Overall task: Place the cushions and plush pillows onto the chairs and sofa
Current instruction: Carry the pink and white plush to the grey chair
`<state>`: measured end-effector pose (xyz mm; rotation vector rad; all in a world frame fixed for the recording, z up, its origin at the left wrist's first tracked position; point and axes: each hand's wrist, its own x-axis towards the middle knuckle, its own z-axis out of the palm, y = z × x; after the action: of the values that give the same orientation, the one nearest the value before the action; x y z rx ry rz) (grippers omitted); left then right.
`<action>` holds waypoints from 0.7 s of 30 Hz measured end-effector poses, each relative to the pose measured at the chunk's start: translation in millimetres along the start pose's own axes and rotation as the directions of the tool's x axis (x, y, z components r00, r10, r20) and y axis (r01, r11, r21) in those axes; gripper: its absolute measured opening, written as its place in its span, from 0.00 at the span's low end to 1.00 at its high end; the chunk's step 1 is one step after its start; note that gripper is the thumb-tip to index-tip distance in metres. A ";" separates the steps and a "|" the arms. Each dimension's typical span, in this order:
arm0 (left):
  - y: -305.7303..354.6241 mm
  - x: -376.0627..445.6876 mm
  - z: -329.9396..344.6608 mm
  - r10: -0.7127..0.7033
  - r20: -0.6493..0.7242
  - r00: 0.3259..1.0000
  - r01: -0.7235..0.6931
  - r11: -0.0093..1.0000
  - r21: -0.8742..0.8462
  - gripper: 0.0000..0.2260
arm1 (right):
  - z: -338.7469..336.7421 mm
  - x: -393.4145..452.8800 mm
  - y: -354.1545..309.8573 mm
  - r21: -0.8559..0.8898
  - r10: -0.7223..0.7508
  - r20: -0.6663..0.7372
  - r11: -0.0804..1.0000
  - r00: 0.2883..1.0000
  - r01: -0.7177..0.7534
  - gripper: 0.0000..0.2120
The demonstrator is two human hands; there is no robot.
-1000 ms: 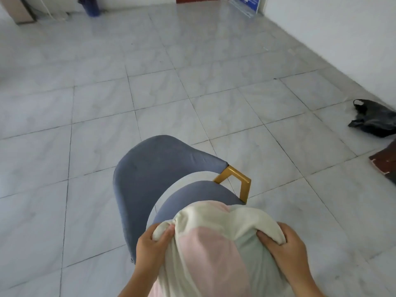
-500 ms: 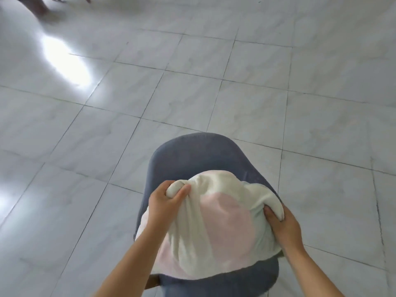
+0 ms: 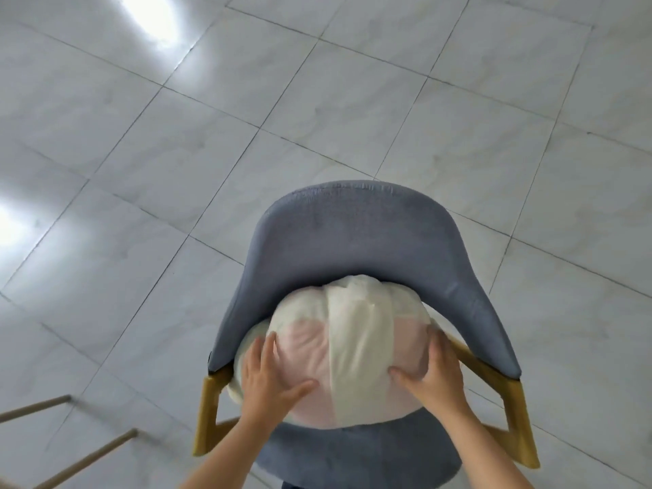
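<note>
- Two thin pale wooden bars (image 3: 53, 442) cross the floor (image 3: 148, 178) at my far left; I cannot tell what they belong to.
- The floor is pale marbled tile with dark joint lines, and two bright patches of glare sit on it toward the left.
- The chair's left wooden arm support (image 3: 208, 414) shows yellow under the end of the curved backrest.
- My left hand (image 3: 271, 374) lies flat on the left side of the plush pillow (image 3: 352, 347), its grip spread, fingers fanned and the thumb pointing toward the middle; it presses rather than pinches.
- The pillow is round, with cream and pale pink sections. It sits on the seat of the grey-blue chair (image 3: 360, 234), its far side touching the inside of the backrest and its left side bulging past the seat edge by the arm support.
- The front edge of the seat shows bare below the pillow, between my forearms.
- My right hand (image 3: 435, 372) lies on the pillow's right side, grip likewise spread, palm down, thumb pointing inward.
- The right wooden arm support (image 3: 518, 411) runs just beside that hand.
</note>
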<state>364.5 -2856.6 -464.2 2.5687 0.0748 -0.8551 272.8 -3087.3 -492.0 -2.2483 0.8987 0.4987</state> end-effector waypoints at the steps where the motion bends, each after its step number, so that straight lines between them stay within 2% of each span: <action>1: -3.9 1.8 2.8 -0.016 0.015 1.000 0.015 0.999 0.053 0.48 | 1.1 8.4 -2.6 -0.046 0.025 0.048 0.999 0.999 -0.023 0.50; 3: -5.6 10.2 6.0 -0.010 0.035 0.999 0.004 0.988 0.156 0.46 | 8.5 19.6 -10.4 -0.021 0.089 0.139 0.996 0.986 -0.087 0.40; 5: -2.3 21.3 5.0 -0.012 0.025 1.000 0.009 0.993 0.121 0.34 | 15.8 18.9 -29.4 0.173 0.085 0.143 0.979 0.986 -0.109 0.20; 6: 1.3 25.5 3.2 -0.017 0.014 1.000 0.016 0.998 0.067 0.26 | 17.5 15.5 -37.6 0.251 0.081 0.119 0.962 0.990 -0.109 0.14; 7: 4.7 27.6 0.7 -0.016 -0.018 1.000 0.016 1.000 0.003 0.20 | 15.3 9.3 -45.8 0.280 0.090 0.073 0.954 0.993 -0.107 0.10; 10: 9.5 25.4 -10.6 -0.003 -0.133 0.991 -0.021 0.984 -0.179 0.08 | -0.5 -14.6 -59.6 0.305 0.055 -0.180 0.952 0.982 0.003 0.08; 13: 8.0 23.8 -13.0 0.083 -0.167 0.982 -0.117 0.971 -0.209 0.07 | -15.1 -29.5 -66.8 0.293 -0.014 -0.340 0.949 0.940 0.120 0.03; 15: 4.8 31.0 -4.6 0.052 -0.191 0.980 -0.099 0.964 -0.247 0.07 | -8.8 -17.6 -58.5 0.162 -0.070 -0.378 0.977 0.923 0.140 0.08; 17: 2.2 43.5 8.2 -0.030 -0.154 0.988 -0.007 0.972 -0.235 0.08 | 8.0 8.6 -38.9 -0.020 -0.074 -0.355 0.997 0.932 0.071 0.18; 19: -3.0 54.3 21.1 -0.074 -0.106 0.992 0.059 0.988 -0.140 0.16 | 26.8 29.3 -17.9 -0.137 -0.065 -0.243 0.990 0.968 0.032 0.28; 21: -9.8 62.3 27.4 -0.044 -0.097 0.994 0.034 0.994 -0.102 0.24 | 41.4 43.8 -5.2 -0.190 -0.069 -0.191 0.981 0.979 0.032 0.35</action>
<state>397.8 -2864.2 -523.8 2.5221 0.1935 -0.7184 302.6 -3076.0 -543.4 -2.5186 0.9223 0.3537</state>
